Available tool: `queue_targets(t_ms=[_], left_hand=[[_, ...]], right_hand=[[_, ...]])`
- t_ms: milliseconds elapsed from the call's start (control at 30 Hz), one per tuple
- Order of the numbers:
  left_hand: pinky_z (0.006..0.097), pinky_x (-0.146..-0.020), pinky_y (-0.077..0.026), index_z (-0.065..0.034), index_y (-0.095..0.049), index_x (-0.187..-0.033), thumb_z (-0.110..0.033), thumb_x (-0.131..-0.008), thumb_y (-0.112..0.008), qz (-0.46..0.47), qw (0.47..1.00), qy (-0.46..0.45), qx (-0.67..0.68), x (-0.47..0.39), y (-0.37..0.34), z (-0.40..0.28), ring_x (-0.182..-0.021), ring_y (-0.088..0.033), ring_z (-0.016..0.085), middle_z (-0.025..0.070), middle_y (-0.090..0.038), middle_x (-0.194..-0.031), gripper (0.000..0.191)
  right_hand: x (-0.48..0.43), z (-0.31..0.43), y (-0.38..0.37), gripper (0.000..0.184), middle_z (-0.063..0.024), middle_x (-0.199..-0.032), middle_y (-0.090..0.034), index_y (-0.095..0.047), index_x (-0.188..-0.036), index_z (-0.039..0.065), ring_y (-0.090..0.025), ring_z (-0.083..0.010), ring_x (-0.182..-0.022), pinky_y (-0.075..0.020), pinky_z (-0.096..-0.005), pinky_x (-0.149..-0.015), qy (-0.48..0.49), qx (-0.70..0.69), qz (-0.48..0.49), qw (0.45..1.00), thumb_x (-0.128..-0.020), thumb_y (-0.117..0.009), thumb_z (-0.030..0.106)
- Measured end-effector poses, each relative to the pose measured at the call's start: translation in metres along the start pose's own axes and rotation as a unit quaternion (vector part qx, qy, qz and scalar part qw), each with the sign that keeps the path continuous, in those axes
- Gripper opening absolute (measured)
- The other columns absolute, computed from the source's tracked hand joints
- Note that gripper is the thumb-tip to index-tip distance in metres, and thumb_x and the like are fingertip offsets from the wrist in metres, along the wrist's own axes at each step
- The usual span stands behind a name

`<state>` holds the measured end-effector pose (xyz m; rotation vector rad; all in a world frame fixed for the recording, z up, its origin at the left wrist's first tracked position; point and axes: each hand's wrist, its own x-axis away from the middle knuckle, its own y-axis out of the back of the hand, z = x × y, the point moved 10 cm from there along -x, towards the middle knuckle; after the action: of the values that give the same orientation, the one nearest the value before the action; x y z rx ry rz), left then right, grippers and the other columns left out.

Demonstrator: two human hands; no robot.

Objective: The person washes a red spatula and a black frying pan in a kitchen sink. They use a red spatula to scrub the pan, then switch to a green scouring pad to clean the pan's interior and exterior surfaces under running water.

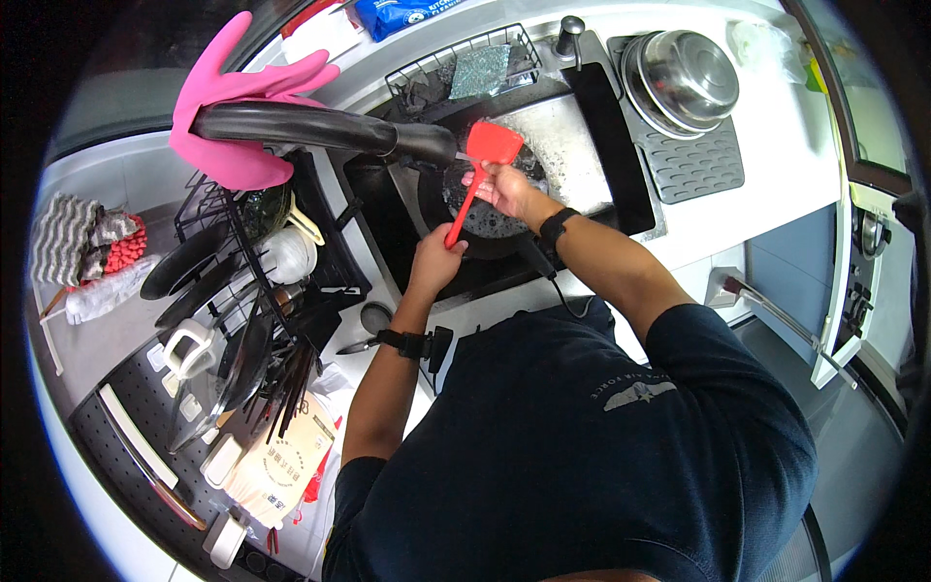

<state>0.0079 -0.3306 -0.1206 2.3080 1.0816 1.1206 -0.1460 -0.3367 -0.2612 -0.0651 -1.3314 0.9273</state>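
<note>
A red spatula [494,143], probably silicone, is held slantwise over the sink [578,145], under the mouth of the black faucet [429,145]. My left hand [436,258] grips the end of its handle. My right hand [508,190] holds it around the neck, just below the blade, with the fingers behind the handle. A thin stream of water seems to run from the faucet onto the neck. Beneath both hands a dark frying pan [484,244] with foamy water sits in the sink, its handle [537,256] pointing towards me.
Pink rubber gloves [211,109] hang over the faucet. A wire caddy [534,54] with a green scouring cloth [480,71] sits behind the sink. Metal bowls [687,76] rest on a grey drying mat [691,164] at right. A dish rack [251,247] with pans and utensils stands left.
</note>
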Motion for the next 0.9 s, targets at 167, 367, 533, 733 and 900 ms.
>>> queue_targets(t_ms=[167, 367, 533, 733, 900], left_hand=[[0.0487, -0.080, -0.052, -0.0080, -0.062, -0.112, -0.022, -0.090, -0.063, -0.022, 0.995, 0.010, -0.098, 0.003, 0.001, -0.003, -0.093, -0.065, 0.042, 0.0212, -0.068, -0.097, 0.026], [0.0480, -0.084, -0.052, -0.0092, -0.060, -0.117, -0.023, -0.093, -0.058, -0.054, 0.984, 0.002, -0.172, 0.010, 0.006, -0.015, -0.103, -0.063, 0.039, 0.0169, -0.065, -0.115, 0.028], [0.0484, -0.082, -0.052, -0.0066, -0.060, -0.117, -0.026, -0.095, -0.058, -0.068, 0.992, -0.012, -0.106, 0.019, 0.012, -0.004, -0.096, -0.065, 0.041, 0.0184, -0.068, -0.099, 0.030], [0.0386, -0.059, -0.051, -0.0046, -0.060, -0.112, -0.026, -0.100, -0.050, 0.033, 0.996, 0.026, 0.077, 0.012, -0.009, 0.019, -0.064, -0.064, 0.027, 0.0117, -0.067, -0.081, 0.026], [0.0243, -0.041, -0.038, -0.0050, -0.061, -0.109, -0.027, -0.104, -0.043, 0.107, 0.948, 0.130, 0.270, 0.010, -0.024, 0.014, -0.048, -0.048, 0.009, 0.0002, -0.058, -0.072, 0.029]], right_hand=[[0.014, -0.015, -0.013, 0.023, -0.0172, -0.113, -0.067, -0.056, -0.115, 0.003, -0.067, -0.0300, -0.107, -0.0545, -0.0443, -0.095, -0.087, 0.021, 0.106, 0.990, -0.103, -0.050, 0.021], [0.002, -0.002, 0.010, 0.018, -0.0143, -0.108, -0.069, -0.060, -0.110, 0.007, -0.068, -0.0274, -0.104, -0.0562, -0.0440, -0.092, -0.095, 0.089, 0.048, 0.990, -0.097, -0.060, 0.018], [-0.009, 0.062, 0.031, 0.027, -0.0147, -0.109, -0.068, -0.060, -0.117, 0.003, -0.070, -0.0285, -0.093, -0.0605, -0.0451, -0.081, 0.006, 0.096, 0.009, 0.995, -0.095, -0.056, 0.017], [-0.003, 0.107, 0.018, 0.043, -0.0139, -0.115, -0.068, -0.058, -0.130, 0.004, -0.065, -0.0260, -0.106, -0.0510, -0.0399, -0.091, 0.163, 0.353, -0.035, 0.920, -0.098, -0.054, 0.032], [0.048, 0.083, -0.041, 0.054, -0.0201, -0.131, -0.061, -0.058, -0.134, 0.005, -0.054, -0.0346, -0.127, -0.0406, -0.0418, -0.108, 0.424, 0.704, -0.094, 0.562, -0.095, -0.056, 0.042]])
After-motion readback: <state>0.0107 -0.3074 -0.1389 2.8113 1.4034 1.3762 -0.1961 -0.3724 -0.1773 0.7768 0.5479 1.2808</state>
